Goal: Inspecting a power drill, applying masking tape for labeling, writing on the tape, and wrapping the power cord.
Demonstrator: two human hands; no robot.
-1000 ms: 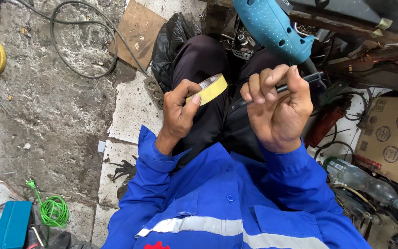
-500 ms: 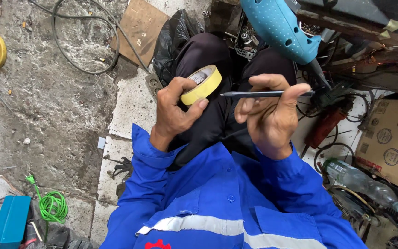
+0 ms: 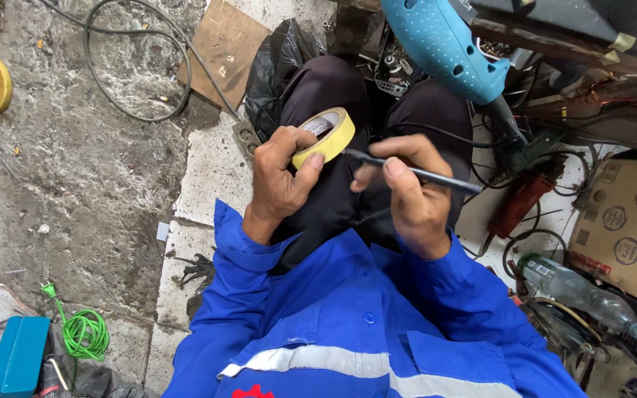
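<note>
The roll of yellow tape (image 3: 326,135) has been brought against the tip of the thin dark rod (image 3: 414,172), apart a second ago. Roll pinched by the left hand (image 3: 280,180); rod gripped in the closed fingers of the right hand (image 3: 407,199). Taping judged about to begin.

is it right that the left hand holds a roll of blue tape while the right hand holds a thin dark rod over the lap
Not quite: the roll of tape in the left hand is yellow, not blue, as the head view shows. The rest stands: the right hand holds the thin dark rod over the lap.
</note>
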